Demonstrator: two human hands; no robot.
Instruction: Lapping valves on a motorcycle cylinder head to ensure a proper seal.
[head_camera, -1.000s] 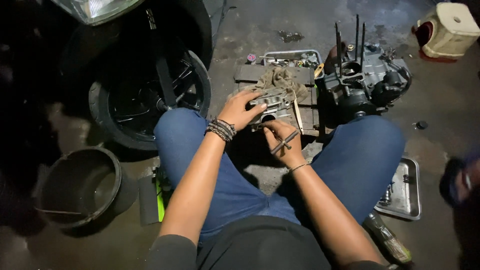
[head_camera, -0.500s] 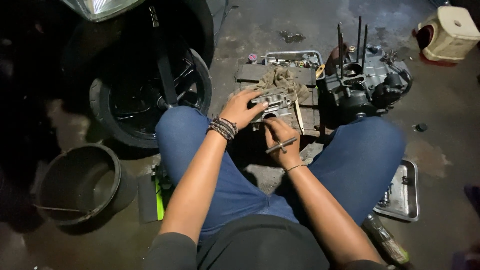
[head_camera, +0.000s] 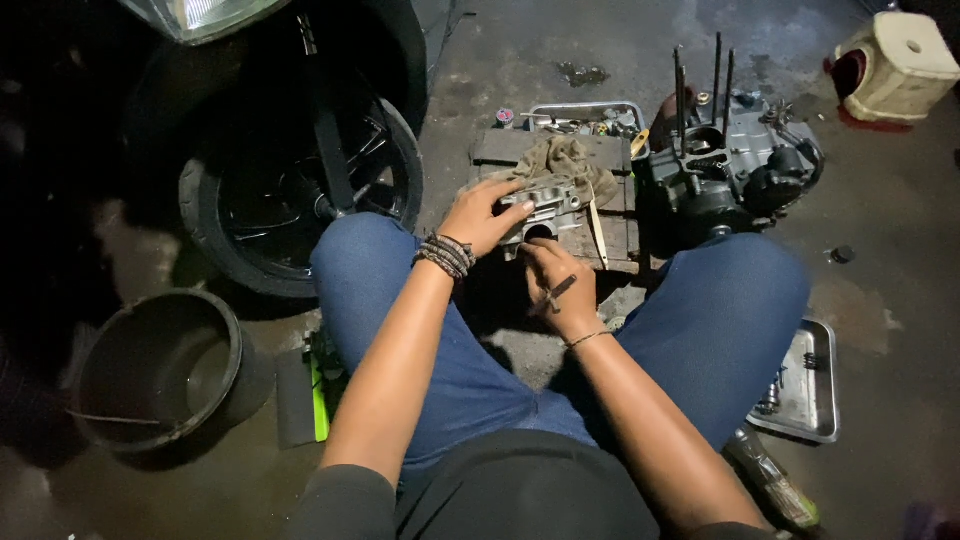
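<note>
Hands work together on a metal engine part (head_camera: 545, 205) that rests on a wooden board (head_camera: 610, 235) on the floor, just ahead of the person's knees. The left hand (head_camera: 485, 215) lies over the part's near left side, fingers (head_camera: 515, 208) spread and pressed onto the metal. The right hand (head_camera: 560, 285) sits at the part's near edge, fingers curled shut around a thin metal tool (head_camera: 553, 293) that lies across the back of the hand's grip. A dirty rag (head_camera: 570, 160) lies under and behind the part. An engine block (head_camera: 725, 170) with upright studs stands at the board's right edge. A metal tray (head_camera: 585, 115) sits beyond the board's far edge. A motorcycle wheel (head_camera: 290, 190) stands to the left, a black bucket (head_camera: 160, 365) nearer.
</note>
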